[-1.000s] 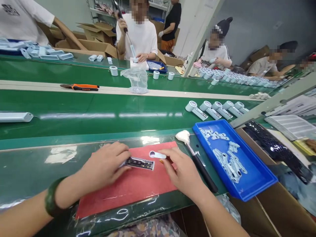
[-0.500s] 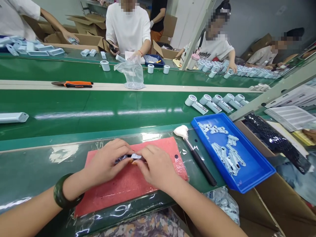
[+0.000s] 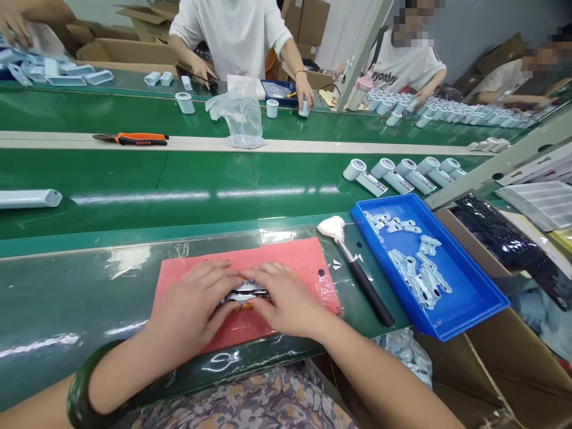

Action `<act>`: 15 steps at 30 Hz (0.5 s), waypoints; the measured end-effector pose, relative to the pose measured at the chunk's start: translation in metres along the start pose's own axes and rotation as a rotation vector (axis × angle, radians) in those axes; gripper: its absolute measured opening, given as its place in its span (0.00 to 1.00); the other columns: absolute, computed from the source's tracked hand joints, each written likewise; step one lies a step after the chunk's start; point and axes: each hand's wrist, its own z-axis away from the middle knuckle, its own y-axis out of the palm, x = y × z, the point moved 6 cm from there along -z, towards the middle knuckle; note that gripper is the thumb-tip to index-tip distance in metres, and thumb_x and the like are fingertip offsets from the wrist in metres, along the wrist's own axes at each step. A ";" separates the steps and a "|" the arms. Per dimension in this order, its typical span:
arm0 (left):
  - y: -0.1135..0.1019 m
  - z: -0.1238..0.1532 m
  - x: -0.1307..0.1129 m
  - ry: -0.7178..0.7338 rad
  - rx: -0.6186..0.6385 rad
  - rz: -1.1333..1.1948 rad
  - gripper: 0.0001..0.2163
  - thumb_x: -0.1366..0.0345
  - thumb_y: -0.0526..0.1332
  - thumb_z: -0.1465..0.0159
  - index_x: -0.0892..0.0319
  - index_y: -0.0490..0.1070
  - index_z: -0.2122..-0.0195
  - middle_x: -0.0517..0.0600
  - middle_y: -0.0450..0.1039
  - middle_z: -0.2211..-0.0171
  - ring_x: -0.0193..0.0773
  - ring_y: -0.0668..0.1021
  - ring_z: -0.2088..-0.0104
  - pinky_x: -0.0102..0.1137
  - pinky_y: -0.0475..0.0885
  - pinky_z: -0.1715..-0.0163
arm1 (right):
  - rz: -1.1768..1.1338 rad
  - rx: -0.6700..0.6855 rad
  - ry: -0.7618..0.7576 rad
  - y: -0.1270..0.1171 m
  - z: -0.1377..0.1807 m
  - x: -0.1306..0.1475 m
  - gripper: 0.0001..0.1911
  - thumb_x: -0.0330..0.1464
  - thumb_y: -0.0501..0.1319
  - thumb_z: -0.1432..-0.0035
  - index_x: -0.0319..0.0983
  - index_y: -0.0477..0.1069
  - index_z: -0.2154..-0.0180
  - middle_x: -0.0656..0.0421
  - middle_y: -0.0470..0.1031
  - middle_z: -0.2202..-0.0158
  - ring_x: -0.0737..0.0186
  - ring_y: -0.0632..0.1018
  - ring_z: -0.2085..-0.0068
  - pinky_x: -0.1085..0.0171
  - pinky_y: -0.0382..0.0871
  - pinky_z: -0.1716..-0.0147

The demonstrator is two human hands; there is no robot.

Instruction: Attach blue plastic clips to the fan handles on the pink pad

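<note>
My left hand (image 3: 192, 301) and my right hand (image 3: 288, 298) meet over a pink-red pad (image 3: 297, 256). Between them they grip a pale plastic casing part (image 3: 248, 289) with dark lettering on its upper face and a dark line along its length. Fingers lie along its far side, while both thumbs press the near edge. The ends of the part are hidden under my hands. Right of the pad lies a hammer (image 3: 364, 289) with a black handle and a white wrapped head. Beyond it is a blue tray (image 3: 473, 292) of small pale-blue plastic pieces (image 3: 420, 274).
Several pale devices with round heads (image 3: 393, 176) lie on the green belt (image 3: 187, 190). Orange-handled pliers (image 3: 134, 139) and a clear plastic bag (image 3: 241, 122) rest along the middle strip. Co-workers sit opposite; one's hand (image 3: 304, 92) touches a small white cup-shaped part. A metal post slants at right.
The held part has turned so its lettered face shows more. Both my hands have flattened over it. Across the belt, a co-worker's hand has moved from the plastic bag to a cup-shaped part.
</note>
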 end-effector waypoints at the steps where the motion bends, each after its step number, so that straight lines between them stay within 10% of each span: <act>1: 0.001 0.000 -0.002 -0.008 -0.015 -0.011 0.14 0.59 0.51 0.26 0.56 0.74 0.51 0.53 0.79 0.52 0.50 0.79 0.50 0.48 0.75 0.46 | 0.005 -0.021 0.006 0.002 0.000 0.000 0.21 0.27 0.62 0.33 0.40 0.69 0.40 0.52 0.74 0.45 0.53 0.72 0.44 0.48 0.65 0.40; 15: 0.000 -0.004 0.001 -0.155 0.065 0.100 0.13 0.62 0.52 0.29 0.56 0.75 0.54 0.53 0.79 0.54 0.49 0.78 0.51 0.46 0.75 0.48 | 0.020 -0.051 0.004 0.006 -0.002 -0.002 0.19 0.27 0.61 0.32 0.38 0.70 0.41 0.54 0.75 0.45 0.52 0.72 0.45 0.48 0.64 0.43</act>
